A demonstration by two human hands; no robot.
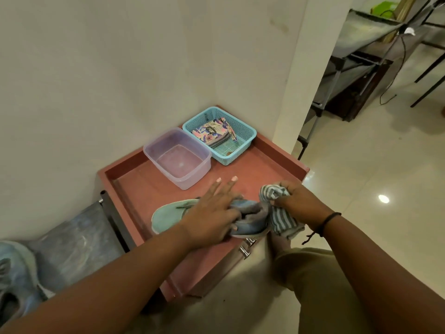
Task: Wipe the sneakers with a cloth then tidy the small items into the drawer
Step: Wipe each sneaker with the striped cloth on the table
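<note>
- Left hand [212, 210]: fingers mostly straight, thumb tucked under, pressing the sneaker [168, 216] onto the red surface [144, 184].
- Right hand [297, 201]: fingers curled, gripping the striped cloth [280, 216] against the sneaker's heel.
- Behind: clear tub [178, 157], blue basket [243, 133].

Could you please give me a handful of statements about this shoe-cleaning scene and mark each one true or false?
1. The right hand grips a striped cloth. True.
2. The left hand rests on a sneaker lying on the red cabinet top. True.
3. The clear plastic tub holds the patterned pouch. False: the tub looks empty, and the patterned pouch lies in the blue basket.
4. The blue basket stands at the front edge, beside the drawer handles. False: it stands at the back, in the corner by the wall.
5. A second sneaker sits lower down, to the left of the cabinet. True.
</note>
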